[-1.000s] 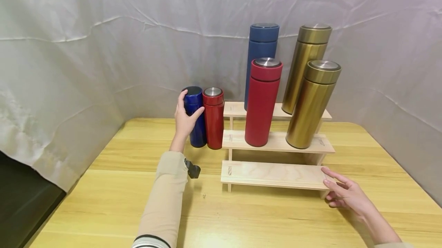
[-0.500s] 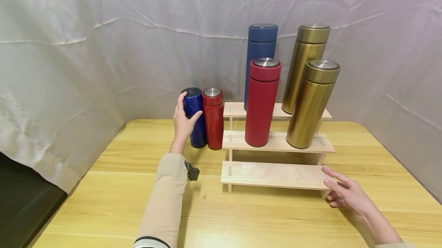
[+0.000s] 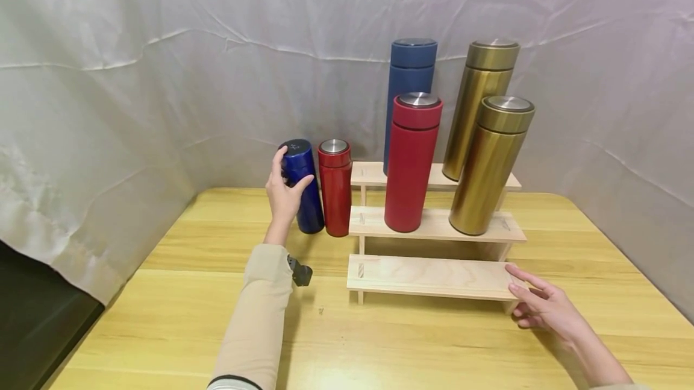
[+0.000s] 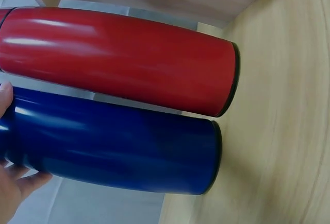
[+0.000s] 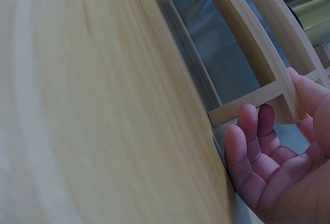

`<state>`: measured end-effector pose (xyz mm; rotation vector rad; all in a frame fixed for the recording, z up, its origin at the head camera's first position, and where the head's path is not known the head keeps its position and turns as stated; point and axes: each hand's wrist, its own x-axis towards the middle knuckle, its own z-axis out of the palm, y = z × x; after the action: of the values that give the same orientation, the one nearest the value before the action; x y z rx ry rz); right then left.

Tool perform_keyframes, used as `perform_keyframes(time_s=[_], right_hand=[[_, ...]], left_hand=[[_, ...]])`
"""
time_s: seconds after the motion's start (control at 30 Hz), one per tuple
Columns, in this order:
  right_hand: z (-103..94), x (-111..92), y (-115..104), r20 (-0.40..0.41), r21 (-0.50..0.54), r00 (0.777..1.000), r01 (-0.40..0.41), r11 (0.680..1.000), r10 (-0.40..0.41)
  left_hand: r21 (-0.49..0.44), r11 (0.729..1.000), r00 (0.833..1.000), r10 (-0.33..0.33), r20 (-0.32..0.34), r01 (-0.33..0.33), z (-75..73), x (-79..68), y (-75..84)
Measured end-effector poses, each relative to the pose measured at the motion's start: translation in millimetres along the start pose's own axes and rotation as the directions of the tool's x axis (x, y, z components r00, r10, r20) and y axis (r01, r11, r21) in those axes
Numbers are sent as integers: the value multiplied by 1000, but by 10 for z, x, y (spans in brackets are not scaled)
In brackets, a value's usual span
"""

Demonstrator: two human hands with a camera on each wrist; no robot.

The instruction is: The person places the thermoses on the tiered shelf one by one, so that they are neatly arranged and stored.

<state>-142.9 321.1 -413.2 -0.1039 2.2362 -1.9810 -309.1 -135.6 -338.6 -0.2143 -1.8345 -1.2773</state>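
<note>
My left hand grips a glossy blue vacuum flask near its dark lid, with fingers on the left and thumb on the near side. The blue flask leans slightly left, away from a glossy red vacuum flask beside it. In the left wrist view the blue flask's base is close to the table, but whether it touches is unclear. My right hand holds the right end of the lowest step of a three-step wooden display rack. The right wrist view shows the thumb over the board and several fingers below.
A matte red flask and a gold flask stand on the rack's middle step. Behind them, a matte blue flask and another gold flask occupy the top step. A grey curtain hangs behind the wooden table.
The blue flask's top has shifted left with my left hand, widening the gap to the glossy red flask. My right hand keeps its place on the rack.
</note>
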Motion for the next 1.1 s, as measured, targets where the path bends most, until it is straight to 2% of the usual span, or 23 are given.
perform_keyframes(time_s=[0.17,0.37,0.57,0.8,1.1], right_hand=[[-4,-6,-6,-9,-5,1000,-16,1000,16],[-7,-3,0,-12,-6,1000,-22,1000,22],[-9,9,5,-2,3,1000,-3,1000,3],[-9,17,-2,5,20,1000,-9,1000,9],[-7,11,-7,-5,1,1000,-9,1000,9]], left_hand=[[8,1000,998,0,-58,1,-7,5,1],[45,998,995,49,-86,-45,-49,-2,59],[48,992,989,121,-81,-118,-115,20,142],[58,989,989,137,-61,-134,-232,-10,265],[3,983,982,181,-59,-181,-362,-34,488]])
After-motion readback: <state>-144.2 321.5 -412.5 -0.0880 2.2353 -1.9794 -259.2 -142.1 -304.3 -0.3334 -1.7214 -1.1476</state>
